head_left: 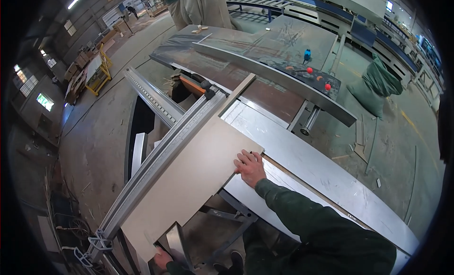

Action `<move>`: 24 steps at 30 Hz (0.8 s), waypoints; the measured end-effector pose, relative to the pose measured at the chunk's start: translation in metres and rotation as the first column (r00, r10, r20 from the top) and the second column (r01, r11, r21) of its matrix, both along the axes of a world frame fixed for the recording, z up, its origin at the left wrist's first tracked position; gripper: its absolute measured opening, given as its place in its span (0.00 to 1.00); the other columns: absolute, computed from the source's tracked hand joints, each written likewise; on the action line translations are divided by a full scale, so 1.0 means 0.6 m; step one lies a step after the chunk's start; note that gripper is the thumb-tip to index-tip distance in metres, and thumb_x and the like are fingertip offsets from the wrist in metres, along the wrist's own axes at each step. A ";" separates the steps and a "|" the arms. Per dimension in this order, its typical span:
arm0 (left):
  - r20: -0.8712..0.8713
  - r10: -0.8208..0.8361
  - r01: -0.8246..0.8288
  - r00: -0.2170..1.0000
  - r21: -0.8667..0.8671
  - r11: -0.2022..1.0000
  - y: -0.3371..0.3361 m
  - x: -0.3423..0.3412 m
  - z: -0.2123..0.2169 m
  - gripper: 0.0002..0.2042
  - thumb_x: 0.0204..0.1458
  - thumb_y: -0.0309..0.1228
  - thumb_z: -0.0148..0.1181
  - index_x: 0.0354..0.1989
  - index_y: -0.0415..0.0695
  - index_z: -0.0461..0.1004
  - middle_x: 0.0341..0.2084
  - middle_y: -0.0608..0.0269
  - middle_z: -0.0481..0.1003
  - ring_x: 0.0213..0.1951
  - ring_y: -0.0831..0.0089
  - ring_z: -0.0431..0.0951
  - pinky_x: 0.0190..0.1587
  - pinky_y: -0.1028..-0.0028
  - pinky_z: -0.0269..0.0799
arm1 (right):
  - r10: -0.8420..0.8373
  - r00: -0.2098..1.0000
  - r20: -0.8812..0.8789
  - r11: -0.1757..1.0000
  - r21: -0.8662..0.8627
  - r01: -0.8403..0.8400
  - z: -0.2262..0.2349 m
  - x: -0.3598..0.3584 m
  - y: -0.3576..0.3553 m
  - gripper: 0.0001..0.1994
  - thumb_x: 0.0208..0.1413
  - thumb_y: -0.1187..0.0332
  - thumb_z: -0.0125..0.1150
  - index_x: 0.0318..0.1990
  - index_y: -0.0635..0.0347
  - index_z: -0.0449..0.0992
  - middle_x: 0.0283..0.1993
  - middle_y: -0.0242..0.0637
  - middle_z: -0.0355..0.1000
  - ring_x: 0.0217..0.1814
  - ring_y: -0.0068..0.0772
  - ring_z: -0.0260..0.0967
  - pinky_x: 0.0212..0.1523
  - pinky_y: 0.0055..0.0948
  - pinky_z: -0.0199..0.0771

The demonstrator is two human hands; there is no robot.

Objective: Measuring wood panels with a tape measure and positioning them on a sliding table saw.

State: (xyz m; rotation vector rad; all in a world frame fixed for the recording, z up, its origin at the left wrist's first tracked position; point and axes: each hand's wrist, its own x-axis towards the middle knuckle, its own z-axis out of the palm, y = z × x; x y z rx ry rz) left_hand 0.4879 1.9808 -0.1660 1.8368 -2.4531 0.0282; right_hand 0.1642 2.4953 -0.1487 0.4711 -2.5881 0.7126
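The right hand [249, 167] lies flat, fingers spread, on the near right edge of a long pale board [194, 180]. The left hand [162, 259] is down at the board's near end; whether it grips I cannot tell, as only part of it shows. The board rests on the bench [321, 168], its left edge against a grey metal fence [161, 161]. It looks stiff, smooth and fairly heavy, best held by its edges. Its long axis runs from the left hand away and rightward, along the fence.

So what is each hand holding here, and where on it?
Both are on the beige board: the right hand presses flat on its right edge near the far corner, the left hand grips its near end.
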 end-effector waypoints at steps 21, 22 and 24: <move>-0.002 -0.653 0.619 0.758 0.318 0.718 0.299 -0.299 -0.077 0.31 0.63 0.54 0.45 0.31 0.42 0.88 0.29 0.40 0.83 0.36 0.40 0.84 0.44 0.48 0.76 | 0.001 0.999 0.036 0.999 0.051 -0.003 0.003 -0.232 -0.180 0.14 0.59 0.62 0.68 0.51 0.50 0.79 0.62 0.34 0.73 0.76 0.40 0.62 0.70 0.53 0.54; 0.007 -0.648 0.618 0.761 0.295 0.729 0.296 -0.307 -0.080 0.30 0.63 0.53 0.46 0.30 0.42 0.88 0.28 0.40 0.83 0.35 0.40 0.84 0.44 0.48 0.76 | 0.005 1.000 -0.030 0.999 0.047 -0.003 0.001 -0.240 -0.186 0.14 0.59 0.62 0.68 0.51 0.50 0.79 0.62 0.34 0.73 0.76 0.40 0.62 0.70 0.53 0.54; -0.032 -0.640 0.621 0.768 0.279 0.732 0.289 -0.322 -0.081 0.29 0.62 0.53 0.46 0.29 0.41 0.88 0.27 0.40 0.82 0.35 0.40 0.84 0.44 0.48 0.76 | 0.005 0.999 -0.039 1.000 0.013 -0.004 0.000 -0.255 -0.200 0.12 0.59 0.65 0.68 0.50 0.50 0.79 0.61 0.34 0.74 0.74 0.41 0.64 0.68 0.52 0.54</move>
